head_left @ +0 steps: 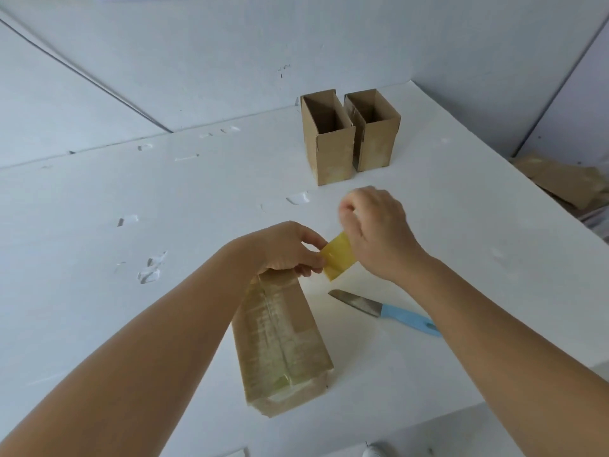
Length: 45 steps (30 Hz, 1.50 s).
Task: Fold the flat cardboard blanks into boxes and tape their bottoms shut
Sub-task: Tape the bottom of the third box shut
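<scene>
The left hand [286, 249] reaches in over the near box [280, 344], its thumb and fingertips pinching the left edge of a short strip of yellowish translucent tape [339, 257]; the heel of that hand sits above the far end of the box, though whether it actually touches the cardboard cannot be told. That box is plain brown corrugated card, lying in the middle of the white table [99, 225] with its taped face up, glossy bands of clear tape running lengthwise down the seam and wrapping over the near end (the sheen there is wrinkled and slightly greenish). The tape strip hangs stretched and tilted between the two hands, smooth and shiny. The right hand [379, 232] is curled, knuckles up, gripping the right end of the strip; its fingertips are blurred. Just below it a knife [385, 310] lies flat on the table, dull grey blade pointing left, light blue handle to the right. Farther back stand two finished boxes [349, 136], upright and side by side, touching, tops open, flaps standing up. At the far right edge, beyond the table, lies a heap of flat cardboard blanks [566, 183].
</scene>
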Each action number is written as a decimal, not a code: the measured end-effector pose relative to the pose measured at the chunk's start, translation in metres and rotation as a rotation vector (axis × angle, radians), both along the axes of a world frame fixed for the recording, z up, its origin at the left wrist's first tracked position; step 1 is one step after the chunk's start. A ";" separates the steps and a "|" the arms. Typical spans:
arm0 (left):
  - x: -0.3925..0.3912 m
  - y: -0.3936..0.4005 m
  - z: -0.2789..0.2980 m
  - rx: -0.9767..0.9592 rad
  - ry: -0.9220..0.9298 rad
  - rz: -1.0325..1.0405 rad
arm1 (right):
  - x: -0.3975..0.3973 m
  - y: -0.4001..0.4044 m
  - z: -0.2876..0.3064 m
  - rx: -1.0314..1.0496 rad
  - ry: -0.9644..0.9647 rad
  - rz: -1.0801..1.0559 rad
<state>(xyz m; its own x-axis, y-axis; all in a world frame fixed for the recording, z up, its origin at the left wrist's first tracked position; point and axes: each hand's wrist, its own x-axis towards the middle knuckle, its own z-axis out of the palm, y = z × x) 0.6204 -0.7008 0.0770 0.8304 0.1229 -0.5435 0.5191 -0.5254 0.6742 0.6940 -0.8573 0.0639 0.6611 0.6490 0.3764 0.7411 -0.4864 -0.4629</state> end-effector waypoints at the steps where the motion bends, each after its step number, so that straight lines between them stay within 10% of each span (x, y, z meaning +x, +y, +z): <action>1: -0.003 0.003 -0.002 -0.023 -0.012 0.034 | 0.000 -0.004 -0.002 0.121 0.035 -0.077; 5: -0.011 0.008 -0.005 -0.082 -0.073 0.145 | -0.004 -0.014 -0.033 0.174 0.333 -0.301; 13: -0.014 0.003 -0.003 -0.070 -0.104 0.187 | -0.025 -0.046 -0.099 -0.618 0.349 -0.212; 30: -0.014 0.003 -0.007 -0.034 -0.173 0.184 | -0.060 -0.064 0.005 -0.342 0.314 -0.047; 45: -0.016 0.006 -0.009 -0.036 -0.237 0.152 | -0.084 -0.011 0.051 -0.744 -0.041 -0.114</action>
